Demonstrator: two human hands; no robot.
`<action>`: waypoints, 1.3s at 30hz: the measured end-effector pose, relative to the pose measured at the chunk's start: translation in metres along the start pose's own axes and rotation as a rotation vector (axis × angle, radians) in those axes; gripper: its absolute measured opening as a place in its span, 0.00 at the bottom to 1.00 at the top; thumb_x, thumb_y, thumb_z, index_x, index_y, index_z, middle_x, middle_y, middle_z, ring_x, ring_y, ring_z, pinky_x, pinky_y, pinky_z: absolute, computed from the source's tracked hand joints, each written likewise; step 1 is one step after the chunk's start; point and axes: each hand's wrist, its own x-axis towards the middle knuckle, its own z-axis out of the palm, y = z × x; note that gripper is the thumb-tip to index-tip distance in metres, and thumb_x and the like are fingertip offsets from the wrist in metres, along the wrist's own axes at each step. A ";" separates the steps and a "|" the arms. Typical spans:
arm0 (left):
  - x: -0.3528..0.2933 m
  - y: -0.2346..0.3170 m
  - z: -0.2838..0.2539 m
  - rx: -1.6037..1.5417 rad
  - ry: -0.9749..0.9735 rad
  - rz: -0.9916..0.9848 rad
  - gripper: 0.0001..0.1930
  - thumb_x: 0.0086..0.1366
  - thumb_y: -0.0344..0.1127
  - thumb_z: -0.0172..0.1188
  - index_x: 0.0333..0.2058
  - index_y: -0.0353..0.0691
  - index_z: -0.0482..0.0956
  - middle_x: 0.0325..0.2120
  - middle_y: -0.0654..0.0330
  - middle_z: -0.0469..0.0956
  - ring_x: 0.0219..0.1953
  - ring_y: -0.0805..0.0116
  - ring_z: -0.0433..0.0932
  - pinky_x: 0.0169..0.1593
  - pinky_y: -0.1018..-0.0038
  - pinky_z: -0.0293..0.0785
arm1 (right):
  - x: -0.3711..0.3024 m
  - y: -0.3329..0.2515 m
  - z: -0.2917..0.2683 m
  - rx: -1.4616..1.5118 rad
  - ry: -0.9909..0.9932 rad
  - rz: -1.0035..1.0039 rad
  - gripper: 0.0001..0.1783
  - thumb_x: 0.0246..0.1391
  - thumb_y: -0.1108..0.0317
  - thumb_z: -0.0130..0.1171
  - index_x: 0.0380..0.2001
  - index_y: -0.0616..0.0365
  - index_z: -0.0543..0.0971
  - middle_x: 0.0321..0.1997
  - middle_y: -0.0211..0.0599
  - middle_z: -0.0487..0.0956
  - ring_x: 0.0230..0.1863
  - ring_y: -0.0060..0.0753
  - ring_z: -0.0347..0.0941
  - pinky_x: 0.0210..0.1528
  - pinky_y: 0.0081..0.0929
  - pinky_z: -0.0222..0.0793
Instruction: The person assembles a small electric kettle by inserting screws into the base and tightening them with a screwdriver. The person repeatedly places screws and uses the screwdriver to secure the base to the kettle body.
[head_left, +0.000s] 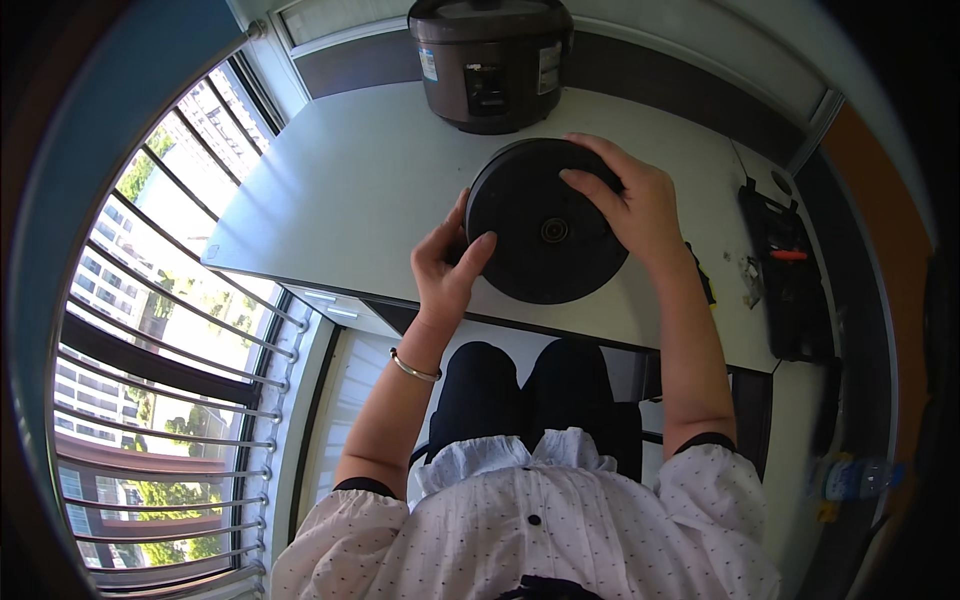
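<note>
Between my two hands is a thick, round black disc [545, 270] with a small ringed hub at its centre; I cannot tell its exact kind. It is tilted so its flat face turns toward me, above the table's front edge. My left hand [450, 265] grips the left rim, thumb on the face and fingers around the side. At the upper right, my right hand [640, 205] is closed over the rim, with its thumb lying on the face. Both hands' fingertips behind the disc are partly hidden.
A dark brown rice cooker [490, 70] stands at the back of the white table [340, 170]. To the right lie small loose parts [750, 275], a black-and-yellow item [704, 275] and an open black tool case [795, 300] with a red-handled tool [789, 255]. A barred window [170, 330] is on the left.
</note>
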 end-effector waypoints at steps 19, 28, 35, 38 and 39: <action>0.001 0.004 -0.001 -0.042 -0.025 -0.017 0.33 0.55 0.39 0.68 0.57 0.33 0.70 0.21 0.72 0.66 0.24 0.83 0.64 0.32 0.85 0.62 | -0.001 0.005 0.010 0.031 0.156 -0.059 0.20 0.48 0.54 0.67 0.43 0.49 0.81 0.26 0.35 0.82 0.24 0.34 0.78 0.28 0.23 0.70; 0.005 0.005 -0.002 -0.032 -0.005 -0.041 0.32 0.55 0.39 0.68 0.57 0.33 0.70 0.21 0.72 0.66 0.24 0.83 0.64 0.32 0.85 0.61 | 0.000 0.003 0.013 0.003 0.186 -0.040 0.20 0.48 0.51 0.66 0.42 0.48 0.81 0.26 0.35 0.82 0.25 0.35 0.79 0.28 0.23 0.71; 0.006 0.002 -0.003 -0.063 0.000 -0.068 0.32 0.55 0.39 0.69 0.56 0.33 0.72 0.20 0.73 0.65 0.24 0.83 0.62 0.31 0.85 0.60 | 0.001 0.000 0.012 0.004 0.169 -0.002 0.20 0.49 0.51 0.66 0.43 0.48 0.81 0.27 0.34 0.82 0.27 0.34 0.80 0.30 0.23 0.72; 0.005 0.000 -0.003 -0.070 0.004 -0.066 0.32 0.55 0.39 0.69 0.56 0.33 0.72 0.20 0.73 0.64 0.24 0.84 0.62 0.30 0.85 0.60 | -0.001 -0.003 0.011 0.053 0.146 0.044 0.20 0.49 0.51 0.66 0.43 0.48 0.81 0.29 0.34 0.83 0.29 0.34 0.81 0.32 0.23 0.72; 0.004 0.000 -0.002 -0.072 0.005 -0.063 0.31 0.55 0.39 0.69 0.56 0.33 0.72 0.20 0.74 0.64 0.23 0.84 0.62 0.30 0.86 0.59 | -0.002 -0.003 0.011 0.059 0.145 0.047 0.21 0.49 0.51 0.66 0.43 0.49 0.81 0.29 0.34 0.83 0.30 0.33 0.81 0.33 0.23 0.73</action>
